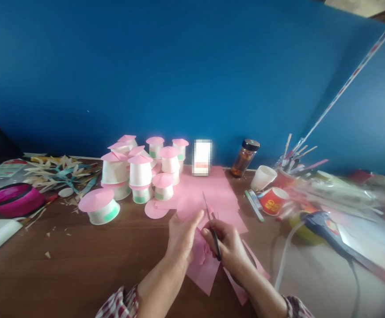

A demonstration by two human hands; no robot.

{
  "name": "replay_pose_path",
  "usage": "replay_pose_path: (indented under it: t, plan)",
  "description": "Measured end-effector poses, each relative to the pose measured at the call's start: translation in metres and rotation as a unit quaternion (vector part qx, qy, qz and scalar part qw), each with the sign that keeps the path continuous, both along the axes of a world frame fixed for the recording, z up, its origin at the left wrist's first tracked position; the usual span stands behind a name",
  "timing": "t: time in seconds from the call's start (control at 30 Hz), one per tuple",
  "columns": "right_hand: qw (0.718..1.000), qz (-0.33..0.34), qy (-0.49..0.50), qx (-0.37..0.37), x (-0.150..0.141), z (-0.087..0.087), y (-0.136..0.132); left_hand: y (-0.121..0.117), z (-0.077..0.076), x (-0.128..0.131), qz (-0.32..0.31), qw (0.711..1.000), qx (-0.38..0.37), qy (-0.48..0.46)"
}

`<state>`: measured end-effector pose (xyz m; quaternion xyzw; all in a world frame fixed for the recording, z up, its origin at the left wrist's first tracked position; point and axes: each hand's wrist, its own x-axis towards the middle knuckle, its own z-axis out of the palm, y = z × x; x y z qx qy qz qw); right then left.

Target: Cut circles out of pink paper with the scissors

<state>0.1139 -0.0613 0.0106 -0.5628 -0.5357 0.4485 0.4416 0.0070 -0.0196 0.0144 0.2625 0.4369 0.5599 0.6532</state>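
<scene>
My right hand [224, 242] is closed round the black handles of a pair of scissors [216, 240], whose blades point up and away over pink paper. Close beside it, my left hand [184, 234] grips a piece of pink paper [199, 247], with the thumb on top and the other fingers mostly hidden. Pink offcuts [238, 287] lie under and beside my right wrist. Beyond both hands, larger pink sheets [208, 185] are spread on the brown table [139, 269]. A pink paper disc [155, 209] rests at the sheets' left edge.
Several white paper cups with pink tops [141, 170] stand stacked at centre left. A wider lidded tub [99, 207] sits nearer. To the right are a brown jar [244, 158], a red cup [274, 201] and a corded glue gun [325, 227]. A magenta bowl [16, 201] stands far left.
</scene>
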Motion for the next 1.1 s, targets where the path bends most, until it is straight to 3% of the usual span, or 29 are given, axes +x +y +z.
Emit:
replay_pose_path:
  t: [0.1, 0.33, 1.1]
  plan:
    - [1.0, 0.005, 0.008, 0.001, -0.0015, 0.0009, -0.0004, -0.001, 0.0035, 0.0015, 0.018, 1.0, -0.019, 0.017]
    - [1.0, 0.004, 0.026, 0.003, 0.0014, -0.0002, 0.0021, -0.0055, 0.0082, 0.0016, -0.046, 0.999, -0.01, 0.001]
    - [1.0, -0.001, 0.008, 0.02, 0.0012, 0.0025, 0.001, 0.0026, 0.0004, -0.0006, -0.027, 0.999, 0.002, -0.017]
